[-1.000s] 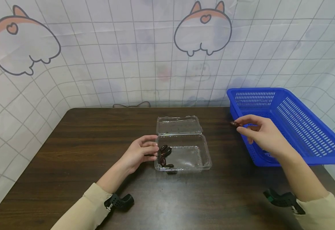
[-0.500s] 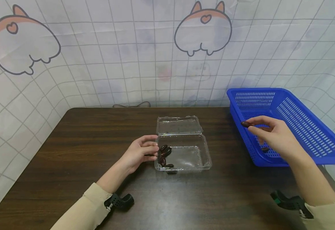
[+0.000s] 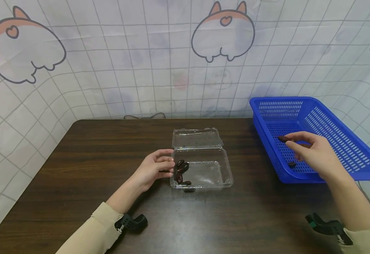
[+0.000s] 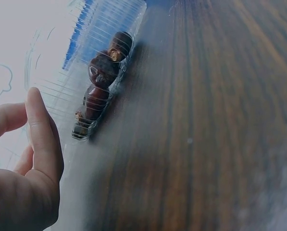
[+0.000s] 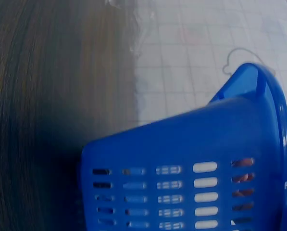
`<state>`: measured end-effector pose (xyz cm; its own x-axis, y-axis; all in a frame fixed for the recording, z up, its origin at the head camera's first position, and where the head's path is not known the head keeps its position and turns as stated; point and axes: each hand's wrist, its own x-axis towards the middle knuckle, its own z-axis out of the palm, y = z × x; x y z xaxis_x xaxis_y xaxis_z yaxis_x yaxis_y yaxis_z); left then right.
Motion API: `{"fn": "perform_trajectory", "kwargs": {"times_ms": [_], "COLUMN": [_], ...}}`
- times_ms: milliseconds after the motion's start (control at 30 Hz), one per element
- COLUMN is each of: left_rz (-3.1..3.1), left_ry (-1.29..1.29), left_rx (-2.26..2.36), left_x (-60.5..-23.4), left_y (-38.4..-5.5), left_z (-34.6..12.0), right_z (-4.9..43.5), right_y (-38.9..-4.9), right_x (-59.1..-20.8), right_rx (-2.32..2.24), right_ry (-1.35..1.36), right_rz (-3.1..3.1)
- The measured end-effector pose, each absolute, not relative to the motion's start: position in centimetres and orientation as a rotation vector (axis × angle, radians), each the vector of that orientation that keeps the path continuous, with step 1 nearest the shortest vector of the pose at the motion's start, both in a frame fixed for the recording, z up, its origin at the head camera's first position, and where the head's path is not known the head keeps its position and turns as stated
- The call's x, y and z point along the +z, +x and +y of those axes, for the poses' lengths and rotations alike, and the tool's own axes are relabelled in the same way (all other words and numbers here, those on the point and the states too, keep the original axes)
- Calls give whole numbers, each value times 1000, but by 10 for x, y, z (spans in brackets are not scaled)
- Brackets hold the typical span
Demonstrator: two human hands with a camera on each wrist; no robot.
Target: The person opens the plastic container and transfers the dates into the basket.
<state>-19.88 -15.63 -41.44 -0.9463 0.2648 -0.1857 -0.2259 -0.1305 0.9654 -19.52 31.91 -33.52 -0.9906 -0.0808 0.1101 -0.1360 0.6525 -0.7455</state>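
Note:
My left hand (image 3: 154, 168) rests its fingers against the left wall of a clear plastic clamshell box (image 3: 210, 184), its lid (image 3: 197, 138) folded back. Several glossy dark-brown dates (image 3: 180, 177) lie along the box's left side; the left wrist view shows these dates (image 4: 101, 72) through the plastic, near the extended fingers. Over the front left part of a blue basket (image 3: 264, 139), my right hand (image 3: 318, 151) pinches one date (image 3: 283, 139) between thumb and fingertips. Another date (image 3: 291, 164) lies on the basket floor. The right wrist view has the basket wall (image 5: 181, 139) hiding most of that hand.
Both containers stand on a dark wood-grain table (image 3: 109, 148), the box near the middle and the basket at the right edge. A white grid-patterned cloth (image 3: 134, 70) hangs behind the table. Black camera mounts (image 3: 134, 223) sit on both wrists.
My right hand has carried the pinched date rightward, from beside the basket's left rim to over its inside. The date on the basket floor has come into sight. My left hand has stayed put.

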Motion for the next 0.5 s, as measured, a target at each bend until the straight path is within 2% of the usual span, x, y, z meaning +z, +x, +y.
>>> {"fn": "perform_trajectory", "kwargs": {"times_ms": [500], "left_rz": [1818], "left_ry": [68], "left_rx": [2135], "left_x": [-414], "left_y": [-200], "left_z": [-157], "right_z": [325], "right_y": [-195], "right_x": [-335], "right_rx": [1239], "right_ry": [202], "right_rz": [-2837]}}
